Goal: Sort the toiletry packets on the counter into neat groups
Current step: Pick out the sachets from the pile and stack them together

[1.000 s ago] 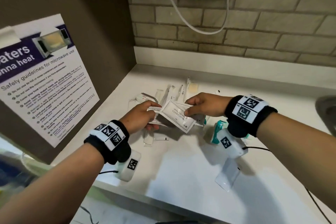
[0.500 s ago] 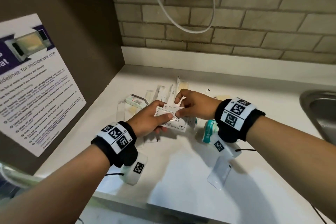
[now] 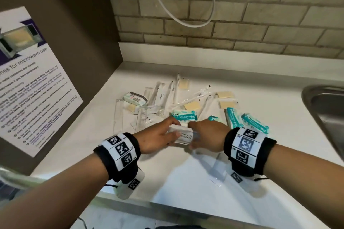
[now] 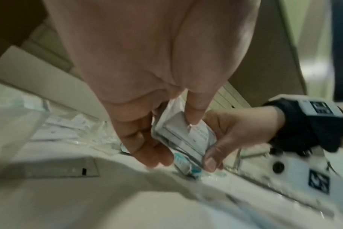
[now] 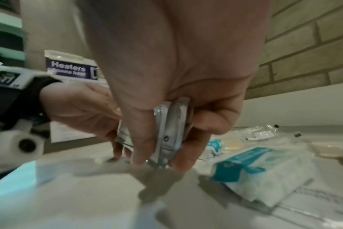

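- Counter [image 3: 186, 182]: white surface; near part bare, with one clear flat packet [image 3: 216, 173] lying beside the right wrist.
- Left hand [image 3: 158, 138]: fingers and thumb curled round the left end of a small stack of white sachets [image 3: 184, 136]; the thumb lies across the printed face.
- Right hand [image 3: 206, 135]: grasps the right end of the same stack, thumb on one side and fingers on the other. The right wrist view shows the sachets [image 5: 166, 133] held on edge, with the lower edge at or just above the counter; contact cannot be confirmed.
- Teal wipes pack [image 3: 184, 116]: lies just beyond the hands, label up.
- Two more teal wipes packs [image 3: 243, 121]: lie side by side, right of the right hand.
- Mixed packets [image 3: 162, 96]: long clear wrappers and small tan squares, scattered and overlapping beyond the hands.
- Sink [image 3: 325, 109]: steel rim at the right edge.
- Poster [image 3: 31, 80]: fixed to the dark panel on the left.
- Brick wall [image 3: 242, 20]: rises behind the counter.
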The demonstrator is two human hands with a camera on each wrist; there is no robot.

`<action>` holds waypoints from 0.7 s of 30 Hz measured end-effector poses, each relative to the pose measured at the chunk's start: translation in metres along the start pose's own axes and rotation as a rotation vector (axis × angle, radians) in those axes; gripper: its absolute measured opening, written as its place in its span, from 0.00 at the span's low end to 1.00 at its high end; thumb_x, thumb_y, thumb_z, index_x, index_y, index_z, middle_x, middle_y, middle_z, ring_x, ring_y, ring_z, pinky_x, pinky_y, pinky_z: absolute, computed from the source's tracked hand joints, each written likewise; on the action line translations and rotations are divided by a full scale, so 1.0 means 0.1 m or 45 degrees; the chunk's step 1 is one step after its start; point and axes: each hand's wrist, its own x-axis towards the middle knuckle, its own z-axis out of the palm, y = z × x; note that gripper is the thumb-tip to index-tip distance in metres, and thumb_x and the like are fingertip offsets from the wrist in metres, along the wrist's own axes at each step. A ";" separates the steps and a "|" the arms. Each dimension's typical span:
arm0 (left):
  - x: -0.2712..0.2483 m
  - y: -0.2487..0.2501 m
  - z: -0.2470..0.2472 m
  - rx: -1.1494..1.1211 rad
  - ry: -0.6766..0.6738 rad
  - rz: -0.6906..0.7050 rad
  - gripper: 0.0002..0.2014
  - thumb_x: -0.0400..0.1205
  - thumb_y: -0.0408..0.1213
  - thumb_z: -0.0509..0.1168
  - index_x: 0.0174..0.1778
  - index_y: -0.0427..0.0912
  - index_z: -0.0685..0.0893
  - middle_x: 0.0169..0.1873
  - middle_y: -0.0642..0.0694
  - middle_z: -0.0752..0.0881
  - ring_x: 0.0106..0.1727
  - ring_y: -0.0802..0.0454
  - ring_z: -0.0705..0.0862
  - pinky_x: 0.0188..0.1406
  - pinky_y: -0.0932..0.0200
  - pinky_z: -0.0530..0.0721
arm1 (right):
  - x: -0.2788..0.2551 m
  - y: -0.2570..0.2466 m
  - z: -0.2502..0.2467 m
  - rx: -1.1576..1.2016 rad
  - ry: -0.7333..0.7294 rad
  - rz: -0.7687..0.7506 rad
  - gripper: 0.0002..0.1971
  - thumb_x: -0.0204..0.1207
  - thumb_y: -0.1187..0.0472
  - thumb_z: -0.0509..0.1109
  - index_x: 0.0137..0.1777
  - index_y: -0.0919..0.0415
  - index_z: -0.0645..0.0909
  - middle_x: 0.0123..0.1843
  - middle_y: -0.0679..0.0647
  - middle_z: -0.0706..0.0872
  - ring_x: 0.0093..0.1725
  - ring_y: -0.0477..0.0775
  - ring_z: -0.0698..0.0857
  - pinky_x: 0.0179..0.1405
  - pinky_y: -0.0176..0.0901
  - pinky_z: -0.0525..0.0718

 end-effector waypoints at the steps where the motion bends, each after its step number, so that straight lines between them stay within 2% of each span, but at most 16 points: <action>1: -0.02 0.00 0.01 0.250 -0.047 0.021 0.05 0.87 0.41 0.58 0.58 0.51 0.71 0.49 0.47 0.83 0.47 0.50 0.80 0.48 0.52 0.79 | -0.03 -0.01 0.03 -0.121 0.025 0.003 0.16 0.76 0.50 0.70 0.60 0.54 0.75 0.50 0.52 0.85 0.46 0.56 0.83 0.41 0.44 0.78; 3: -0.04 0.04 0.04 0.763 -0.103 0.019 0.09 0.87 0.44 0.55 0.61 0.48 0.71 0.50 0.47 0.83 0.47 0.48 0.80 0.45 0.55 0.77 | -0.05 -0.02 0.16 -0.350 0.072 -0.035 0.15 0.78 0.51 0.66 0.61 0.56 0.73 0.51 0.54 0.85 0.47 0.59 0.85 0.41 0.46 0.79; 5: -0.05 0.07 0.10 1.040 -0.134 -0.026 0.09 0.87 0.43 0.55 0.61 0.47 0.70 0.52 0.45 0.83 0.47 0.44 0.81 0.47 0.51 0.79 | -0.05 -0.05 0.30 -0.432 0.095 -0.066 0.14 0.81 0.55 0.63 0.64 0.58 0.71 0.54 0.55 0.83 0.48 0.61 0.85 0.39 0.48 0.77; 8: -0.04 0.06 0.22 1.152 -0.160 -0.055 0.08 0.86 0.36 0.54 0.60 0.43 0.68 0.55 0.42 0.78 0.46 0.40 0.82 0.49 0.44 0.81 | 0.00 -0.07 0.43 -0.298 0.083 -0.008 0.15 0.80 0.63 0.64 0.66 0.61 0.69 0.60 0.58 0.77 0.50 0.63 0.85 0.40 0.50 0.77; 10: -0.02 0.04 0.28 1.192 -0.152 -0.075 0.11 0.83 0.32 0.54 0.61 0.39 0.67 0.56 0.40 0.75 0.40 0.41 0.80 0.42 0.46 0.79 | 0.05 -0.09 0.48 -0.171 0.037 0.020 0.17 0.79 0.67 0.64 0.66 0.64 0.68 0.62 0.60 0.73 0.52 0.65 0.84 0.42 0.51 0.77; 12: -0.01 0.07 0.35 1.176 -0.142 -0.115 0.15 0.82 0.32 0.55 0.66 0.37 0.66 0.59 0.39 0.72 0.40 0.40 0.79 0.39 0.50 0.73 | 0.07 -0.10 0.50 -0.077 0.011 0.031 0.18 0.78 0.68 0.64 0.67 0.66 0.68 0.63 0.62 0.70 0.52 0.66 0.84 0.44 0.52 0.78; 14: -0.01 0.10 0.41 1.096 -0.120 -0.151 0.17 0.83 0.35 0.56 0.68 0.37 0.66 0.61 0.39 0.70 0.48 0.37 0.81 0.41 0.51 0.69 | 0.07 -0.11 0.51 0.003 0.015 0.045 0.18 0.79 0.64 0.64 0.66 0.66 0.68 0.62 0.60 0.69 0.53 0.66 0.83 0.44 0.51 0.78; 16: -0.01 0.08 0.42 0.985 -0.101 -0.150 0.19 0.84 0.36 0.56 0.70 0.37 0.65 0.62 0.40 0.69 0.51 0.38 0.80 0.44 0.53 0.68 | 0.06 -0.12 0.53 0.066 0.033 0.064 0.17 0.79 0.61 0.62 0.65 0.67 0.68 0.61 0.60 0.68 0.54 0.65 0.82 0.44 0.49 0.73; 18: 0.00 0.01 0.39 0.814 -0.073 -0.150 0.21 0.84 0.34 0.55 0.74 0.38 0.64 0.63 0.40 0.68 0.54 0.41 0.78 0.52 0.55 0.72 | 0.07 -0.08 0.53 0.103 0.069 0.045 0.16 0.80 0.61 0.63 0.65 0.66 0.70 0.60 0.60 0.71 0.54 0.65 0.82 0.43 0.46 0.71; 20: 0.00 -0.08 0.33 0.618 -0.008 -0.170 0.22 0.85 0.34 0.55 0.77 0.40 0.64 0.66 0.41 0.71 0.64 0.42 0.77 0.65 0.55 0.73 | 0.06 -0.03 0.50 0.174 0.104 0.006 0.14 0.81 0.60 0.64 0.63 0.64 0.74 0.58 0.61 0.76 0.53 0.62 0.82 0.45 0.44 0.73; 21: -0.01 -0.12 0.28 0.546 0.022 -0.181 0.21 0.86 0.36 0.56 0.76 0.40 0.67 0.64 0.43 0.74 0.64 0.45 0.78 0.64 0.57 0.74 | 0.05 0.00 0.47 0.222 0.107 -0.011 0.12 0.81 0.60 0.65 0.62 0.62 0.76 0.57 0.60 0.79 0.50 0.59 0.81 0.45 0.42 0.74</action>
